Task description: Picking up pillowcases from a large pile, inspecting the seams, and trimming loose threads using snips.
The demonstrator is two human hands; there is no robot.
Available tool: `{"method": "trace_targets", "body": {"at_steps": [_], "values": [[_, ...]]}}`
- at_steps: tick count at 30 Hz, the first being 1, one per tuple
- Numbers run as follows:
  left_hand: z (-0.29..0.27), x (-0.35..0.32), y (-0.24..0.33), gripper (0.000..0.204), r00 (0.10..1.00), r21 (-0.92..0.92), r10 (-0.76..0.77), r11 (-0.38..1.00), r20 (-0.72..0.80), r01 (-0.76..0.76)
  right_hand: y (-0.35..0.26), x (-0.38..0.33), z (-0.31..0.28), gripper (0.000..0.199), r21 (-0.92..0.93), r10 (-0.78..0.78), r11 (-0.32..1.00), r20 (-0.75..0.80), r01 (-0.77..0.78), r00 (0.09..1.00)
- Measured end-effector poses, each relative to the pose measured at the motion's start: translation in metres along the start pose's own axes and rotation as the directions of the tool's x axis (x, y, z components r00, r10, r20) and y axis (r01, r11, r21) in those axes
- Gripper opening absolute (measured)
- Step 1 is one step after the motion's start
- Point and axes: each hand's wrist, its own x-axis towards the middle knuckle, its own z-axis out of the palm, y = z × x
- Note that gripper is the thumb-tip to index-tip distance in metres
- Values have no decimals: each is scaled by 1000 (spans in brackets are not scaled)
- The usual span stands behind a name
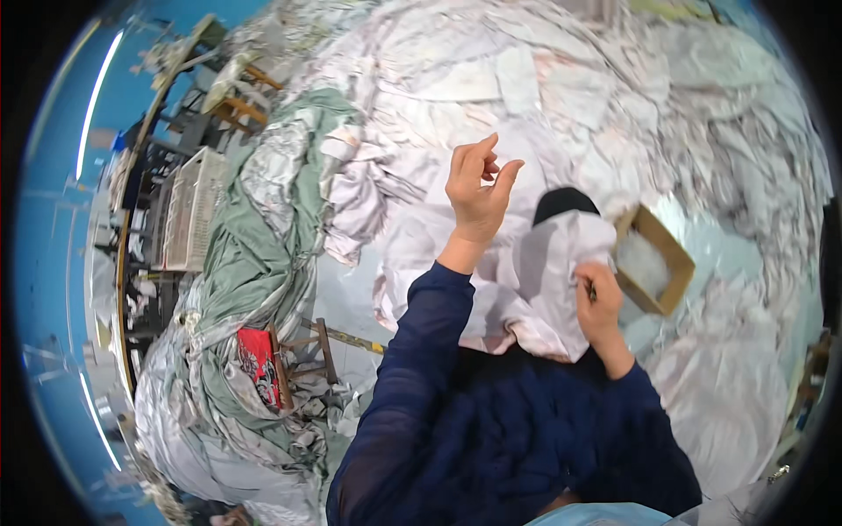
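Note:
A pale pinkish-white cloth (553, 263) lies in loose folds across my lap and over one leg. Above it, my left hand (479, 188) is raised with the thumb apart from the bent fingers, and nothing shows between them. My right hand (600, 302) rests by the right edge of the cloth with its fingers curled closed. A small dark bit shows inside the right fingers, too hidden to name. Whether the right fingers also pinch the cloth is unclear. A dark rounded shape (566, 203), perhaps my shoe or knee, sticks out past the cloth.
An open cardboard box (675, 285) with whitish material inside stands to my right. Large heaps of white fabric (561, 83) spread ahead. Green fabric (254, 254) is piled to the left, near a small wooden stool (324, 351), a red patterned cloth (260, 364) and a white plastic crate (195, 210).

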Motion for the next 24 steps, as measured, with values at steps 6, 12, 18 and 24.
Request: {"method": "trace_targets", "body": {"at_steps": [6, 12, 18, 24], "values": [[-31, 65, -44, 48, 970, 169, 193, 971, -149, -167, -1, 0, 2, 21, -28, 4, 1000, -14, -4, 1000], [-53, 101, -76, 51, 945, 226, 220, 960, -241, -166, 4, -2, 7, 18, -20, -4, 1000, -9, 4, 1000], [-63, 111, -101, 55, 937, 239, 165, 967, -308, -91, 4, 0, 13, 16, -66, -21, 998, -5, 20, 1000], [-64, 109, -113, 55, 930, 211, 128, 976, -344, -56, 3, 3, 20, 19, -76, 9, 997, 1, -9, 1000]]}}
